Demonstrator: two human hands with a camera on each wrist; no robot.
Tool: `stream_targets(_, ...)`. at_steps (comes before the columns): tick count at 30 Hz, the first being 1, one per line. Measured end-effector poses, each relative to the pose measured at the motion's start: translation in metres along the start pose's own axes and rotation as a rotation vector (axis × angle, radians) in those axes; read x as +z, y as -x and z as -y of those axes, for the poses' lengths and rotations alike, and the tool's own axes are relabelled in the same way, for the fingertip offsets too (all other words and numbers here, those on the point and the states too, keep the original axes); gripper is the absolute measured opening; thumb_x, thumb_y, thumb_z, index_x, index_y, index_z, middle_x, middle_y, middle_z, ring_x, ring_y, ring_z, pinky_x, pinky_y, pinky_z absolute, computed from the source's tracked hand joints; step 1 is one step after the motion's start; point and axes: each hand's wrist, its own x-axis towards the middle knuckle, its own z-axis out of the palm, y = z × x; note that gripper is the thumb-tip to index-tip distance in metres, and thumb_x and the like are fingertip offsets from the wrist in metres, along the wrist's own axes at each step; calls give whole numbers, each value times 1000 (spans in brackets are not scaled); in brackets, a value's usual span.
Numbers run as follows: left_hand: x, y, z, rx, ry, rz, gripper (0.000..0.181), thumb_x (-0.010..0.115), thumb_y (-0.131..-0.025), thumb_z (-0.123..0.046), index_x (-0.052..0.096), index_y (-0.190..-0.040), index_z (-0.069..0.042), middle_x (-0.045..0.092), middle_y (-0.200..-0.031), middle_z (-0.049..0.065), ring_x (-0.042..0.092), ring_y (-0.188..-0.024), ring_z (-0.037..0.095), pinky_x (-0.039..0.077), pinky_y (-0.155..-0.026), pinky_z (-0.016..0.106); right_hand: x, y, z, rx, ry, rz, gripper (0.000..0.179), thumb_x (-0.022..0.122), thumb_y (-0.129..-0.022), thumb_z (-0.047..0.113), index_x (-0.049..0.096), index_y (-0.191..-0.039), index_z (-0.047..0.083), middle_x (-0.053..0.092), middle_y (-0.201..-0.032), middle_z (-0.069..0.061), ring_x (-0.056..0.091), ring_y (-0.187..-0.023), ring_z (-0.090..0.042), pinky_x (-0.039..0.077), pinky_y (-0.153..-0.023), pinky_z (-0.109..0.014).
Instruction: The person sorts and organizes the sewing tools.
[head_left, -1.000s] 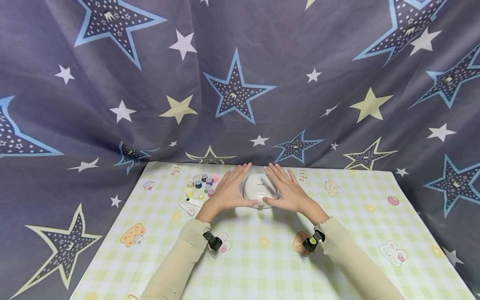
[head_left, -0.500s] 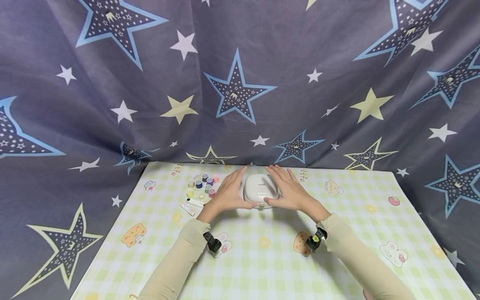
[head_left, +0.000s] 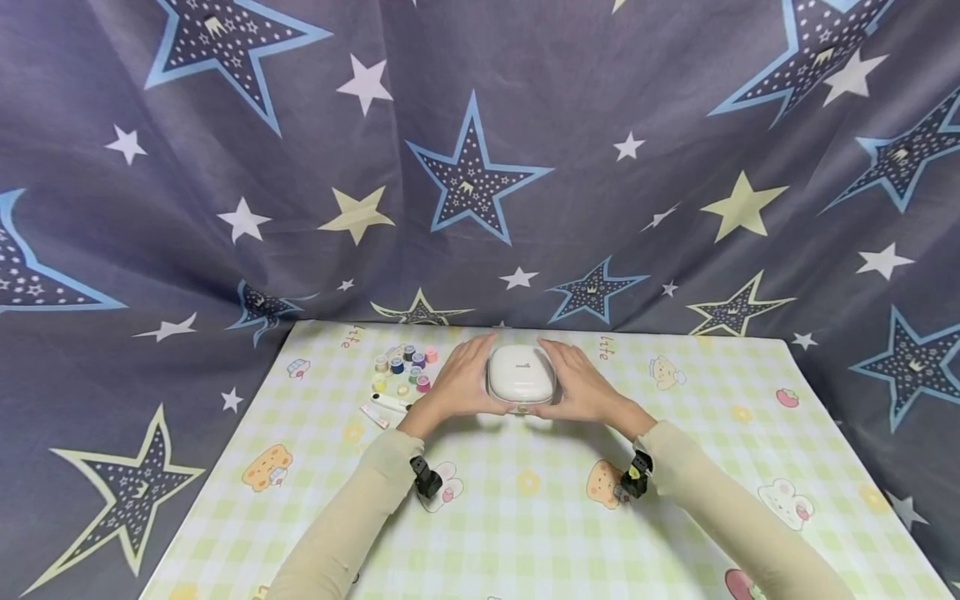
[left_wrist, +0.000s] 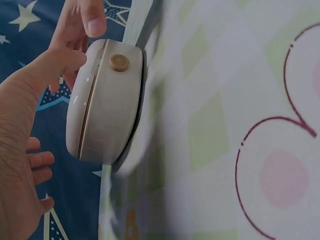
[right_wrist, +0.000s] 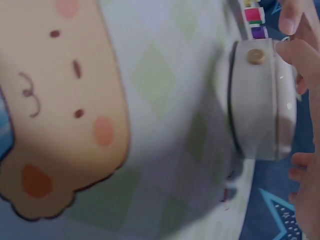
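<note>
A glossy white rounded case stands near the back of the table, lid down. A seam runs round it, and a round gold knob sits on its front. My left hand flanks its left side, the thumb in front and the fingers toward the back. My right hand mirrors this on the other side. In the left wrist view the left thumb tip comes right at the lid edge, while the fingers stand apart from the case. The right wrist view shows the right thumb overlapping the lid's front corner.
Several small thread spools in different colours lie left of the case. Nearer me are a white stick-like tool with a dark end and a small flat pale strip. A star-patterned curtain hangs behind the checked tablecloth.
Both hands have come lower and closer about the sides of the case, their fingers more bent than before. The case stays in place.
</note>
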Motion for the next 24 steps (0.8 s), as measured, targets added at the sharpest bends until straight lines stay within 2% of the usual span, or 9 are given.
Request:
stream_targets(7,0,-6,-2,19,-78,47,120,87,-61,-58,35,-154,-4,44,-154,17,43,-143,34,29,-121,51,14,1,-10,70,-103,6,123,87,-68,53,23,-158,-2,43,-154,-25,42,-142,-43,30,-120,-56)
stream_targets(15,2,-12,-2,59,-134,41,111,86,-59,-63,46,-145,-6,52,-146,14,49,-137,32,33,-118,53,22,1,-13,141,-188,26,127,90,-68,49,18,-159,-2,45,-151,-24,43,-141,-43,35,-116,-58)
stream_targets(24,6,-16,-2,51,-170,84,108,83,-62,-67,48,-144,-8,54,-143,11,51,-135,30,31,-119,57,33,-1,-19,211,-325,22,124,90,-70,41,16,-158,-5,43,-149,-27,46,-136,-43,39,-112,-59)
